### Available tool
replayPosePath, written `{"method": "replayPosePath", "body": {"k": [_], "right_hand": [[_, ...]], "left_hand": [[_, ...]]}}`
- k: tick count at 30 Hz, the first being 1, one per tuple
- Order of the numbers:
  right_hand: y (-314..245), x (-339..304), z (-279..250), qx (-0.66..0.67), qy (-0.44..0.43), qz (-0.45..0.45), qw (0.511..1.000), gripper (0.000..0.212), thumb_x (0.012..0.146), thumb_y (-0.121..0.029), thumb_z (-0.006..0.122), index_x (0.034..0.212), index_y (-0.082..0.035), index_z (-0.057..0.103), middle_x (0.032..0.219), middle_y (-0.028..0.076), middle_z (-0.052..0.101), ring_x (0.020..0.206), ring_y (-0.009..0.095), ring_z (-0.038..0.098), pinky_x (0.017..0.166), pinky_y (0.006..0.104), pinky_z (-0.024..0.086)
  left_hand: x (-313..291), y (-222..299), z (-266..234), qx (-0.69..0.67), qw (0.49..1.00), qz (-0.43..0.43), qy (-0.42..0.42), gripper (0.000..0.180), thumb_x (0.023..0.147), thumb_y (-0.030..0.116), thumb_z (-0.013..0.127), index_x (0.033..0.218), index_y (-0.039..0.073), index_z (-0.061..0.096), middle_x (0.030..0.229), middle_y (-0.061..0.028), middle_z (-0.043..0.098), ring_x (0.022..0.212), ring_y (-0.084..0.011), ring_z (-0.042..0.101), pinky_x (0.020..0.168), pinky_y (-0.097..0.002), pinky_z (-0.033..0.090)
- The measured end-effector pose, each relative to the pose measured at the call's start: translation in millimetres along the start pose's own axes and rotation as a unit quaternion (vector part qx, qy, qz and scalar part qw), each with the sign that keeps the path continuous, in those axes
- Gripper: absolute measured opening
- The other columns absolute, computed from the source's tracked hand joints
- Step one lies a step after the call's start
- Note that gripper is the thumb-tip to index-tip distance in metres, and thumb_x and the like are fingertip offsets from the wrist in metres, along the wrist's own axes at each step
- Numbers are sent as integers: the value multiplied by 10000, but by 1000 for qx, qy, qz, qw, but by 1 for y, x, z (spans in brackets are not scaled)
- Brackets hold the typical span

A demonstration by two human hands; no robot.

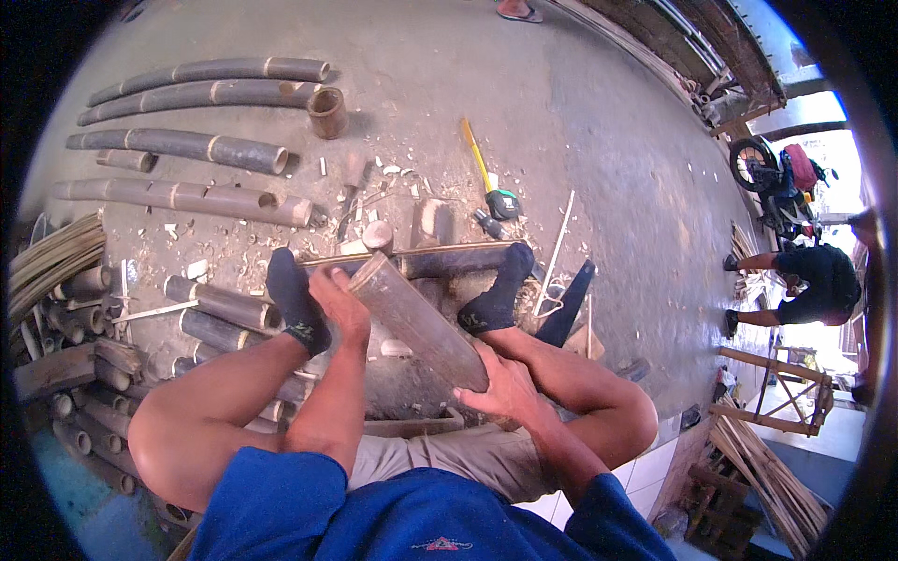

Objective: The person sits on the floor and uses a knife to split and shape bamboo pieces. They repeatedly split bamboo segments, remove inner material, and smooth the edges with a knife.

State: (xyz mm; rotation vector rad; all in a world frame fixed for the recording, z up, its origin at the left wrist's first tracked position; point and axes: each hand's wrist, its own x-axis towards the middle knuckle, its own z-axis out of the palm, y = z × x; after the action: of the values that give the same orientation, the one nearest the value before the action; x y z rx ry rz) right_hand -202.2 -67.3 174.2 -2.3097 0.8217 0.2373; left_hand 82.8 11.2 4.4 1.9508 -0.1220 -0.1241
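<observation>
A thick brown bamboo tube (421,323) slants across my lap, its upper end beside a dark bamboo pole (454,261) that lies crosswise between my feet. My right hand (505,383) wraps round the tube's lower end from the right. My left hand (341,304) is at the left of its upper end, fingers loosely extended over the pole; whether they press on the tube is hard to make out. Just beyond that end stands a round wooden piece (378,236). A saw (566,304) with a dark blade lies right of my right foot.
Long bamboo poles (206,150) and a short bamboo cup (327,113) lie at the far left. Shavings surround a tape measure (502,203) with its yellow blade out. Cut bamboo (94,374) is piled at left. A person (814,285) bends at right, near a motorcycle (767,178).
</observation>
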Motion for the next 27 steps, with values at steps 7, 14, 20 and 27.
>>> {"method": "replayPosePath", "body": {"k": [7,14,20,27], "right_hand": [[32,9,9,-121,-41,-14,992,818,747,-518,769,1355,-47,492,1084,292,684,953,445,690,821,519,562],[42,7,41,-163,-144,26,976,690,851,-509,707,1305,-23,520,1100,312,673,1010,472,674,854,526,556],[0,73,8,208,65,77,973,776,956,-479,655,1502,20,418,1193,272,685,1048,308,694,939,397,525],[-109,112,-49,409,112,-51,904,790,969,-383,658,1513,98,348,1337,211,590,1107,226,617,951,356,483]], "left_hand": [[10,-16,-8,-213,863,-451,-78,785,897,646,631,1167,-83,525,1065,-210,632,926,-313,649,816,-498,535],[47,-12,13,-330,790,-511,-73,845,843,464,778,1438,-3,400,1398,-188,504,1213,-359,559,938,-615,489],[48,45,5,-344,885,-301,-93,647,886,398,768,1300,17,449,1205,-116,576,1054,-273,608,824,-503,544],[93,192,-36,-245,952,93,-157,665,879,343,797,1356,-21,511,1219,-98,626,1062,-180,587,966,-314,462]]}}
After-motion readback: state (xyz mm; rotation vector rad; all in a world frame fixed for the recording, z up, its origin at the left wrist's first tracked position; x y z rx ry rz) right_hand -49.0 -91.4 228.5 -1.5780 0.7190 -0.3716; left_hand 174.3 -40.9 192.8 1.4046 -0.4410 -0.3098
